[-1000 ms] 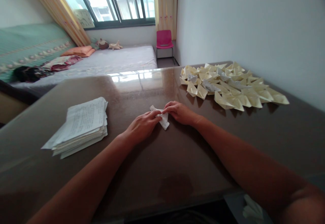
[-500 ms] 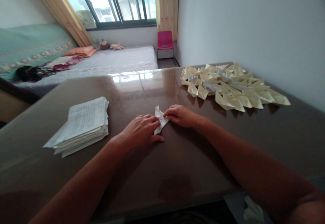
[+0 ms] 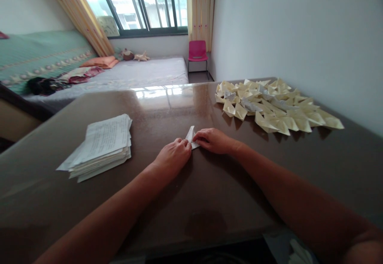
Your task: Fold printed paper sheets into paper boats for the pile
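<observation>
A small folded piece of white printed paper (image 3: 190, 134) is on the brown tabletop (image 3: 167, 208), between my two hands. My left hand (image 3: 176, 154) is closed on its near left side, fingers bent over the fold. My right hand (image 3: 213, 140) pinches its right side with curled fingers. One narrow pointed flap of the paper stands up above the fingertips. The lower part of the paper is mostly hidden by the hands.
A stack of printed sheets (image 3: 104, 144) lies to the left. At the back right, against the wall, spreads a group of several folded paper shapes (image 3: 269, 108), mostly cream, some white. Beyond the table are a bed (image 3: 155, 66) and a pink chair (image 3: 197, 51).
My left hand has closed in, its thumb no longer stretched out, and it has moved slightly up and right. The paper now looks narrower. The camera view has shifted a little.
</observation>
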A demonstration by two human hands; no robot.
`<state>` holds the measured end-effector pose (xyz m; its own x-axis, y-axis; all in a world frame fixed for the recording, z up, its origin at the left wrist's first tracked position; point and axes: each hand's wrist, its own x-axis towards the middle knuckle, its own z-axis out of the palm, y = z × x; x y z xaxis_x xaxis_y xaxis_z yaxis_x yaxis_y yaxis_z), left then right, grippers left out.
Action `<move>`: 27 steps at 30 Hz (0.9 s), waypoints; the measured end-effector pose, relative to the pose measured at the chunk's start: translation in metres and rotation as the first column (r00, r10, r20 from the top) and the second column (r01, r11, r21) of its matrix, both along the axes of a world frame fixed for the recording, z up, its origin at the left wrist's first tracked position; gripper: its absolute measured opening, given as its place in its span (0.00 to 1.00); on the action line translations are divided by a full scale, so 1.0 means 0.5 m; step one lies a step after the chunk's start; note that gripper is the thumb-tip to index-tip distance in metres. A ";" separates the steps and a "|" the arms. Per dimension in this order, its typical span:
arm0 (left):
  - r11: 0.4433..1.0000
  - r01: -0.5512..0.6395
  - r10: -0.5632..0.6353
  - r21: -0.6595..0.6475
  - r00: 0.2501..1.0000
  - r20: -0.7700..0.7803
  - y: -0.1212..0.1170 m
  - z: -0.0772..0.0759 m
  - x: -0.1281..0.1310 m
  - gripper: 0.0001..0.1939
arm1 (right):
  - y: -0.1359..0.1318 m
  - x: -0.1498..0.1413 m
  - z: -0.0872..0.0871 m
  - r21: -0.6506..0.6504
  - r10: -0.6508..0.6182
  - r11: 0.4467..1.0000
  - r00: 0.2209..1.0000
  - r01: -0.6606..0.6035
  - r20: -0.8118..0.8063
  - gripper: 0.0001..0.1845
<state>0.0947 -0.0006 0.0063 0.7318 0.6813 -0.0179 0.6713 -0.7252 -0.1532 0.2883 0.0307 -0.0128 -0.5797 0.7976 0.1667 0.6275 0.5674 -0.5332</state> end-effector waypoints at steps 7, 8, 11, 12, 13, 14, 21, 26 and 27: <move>0.986 -0.091 0.079 0.138 0.993 0.089 0.006 -0.009 0.006 0.10 | 0.002 0.002 -0.002 -0.037 -0.011 0.999 0.998 0.009 -0.069 0.11; 0.984 -0.098 0.082 0.151 0.991 0.107 0.011 -0.006 0.000 0.09 | 0.004 0.006 0.000 -0.043 -0.030 0.999 0.994 0.026 -0.103 0.12; 0.980 -0.152 0.118 0.126 0.963 0.242 0.024 0.008 -0.021 0.09 | 0.007 0.022 0.013 0.021 -0.066 0.997 0.975 0.072 -0.211 0.19; 0.979 -0.182 0.145 0.091 0.938 0.314 0.028 0.014 -0.027 0.10 | 0.007 0.025 0.017 0.065 -0.051 0.996 0.971 0.068 -0.233 0.23; 0.978 -0.207 0.177 0.038 0.905 0.386 0.032 0.020 -0.033 0.10 | 0.006 0.027 0.020 0.106 -0.029 0.993 0.969 0.057 -0.246 0.27; 0.975 -0.221 0.211 -0.030 0.868 0.450 0.035 0.025 -0.038 0.11 | 0.006 0.026 0.021 0.128 -0.010 0.991 0.967 0.044 -0.255 0.32; 0.925 -0.202 0.356 -0.323 0.759 0.545 0.058 0.026 -0.046 0.11 | 0.009 0.003 0.003 -0.309 -0.127 0.951 0.921 0.008 -0.367 0.22; 0.988 -0.149 0.106 0.043 0.851 0.514 0.051 -0.007 -0.033 0.12 | 0.008 -0.013 -0.006 -0.308 -0.306 0.922 0.928 0.234 -0.213 0.17; 0.996 -0.060 0.023 0.064 0.880 0.475 0.046 -0.012 -0.028 0.12 | 0.008 -0.016 -0.005 -0.288 -0.316 0.923 0.928 0.253 -0.198 0.16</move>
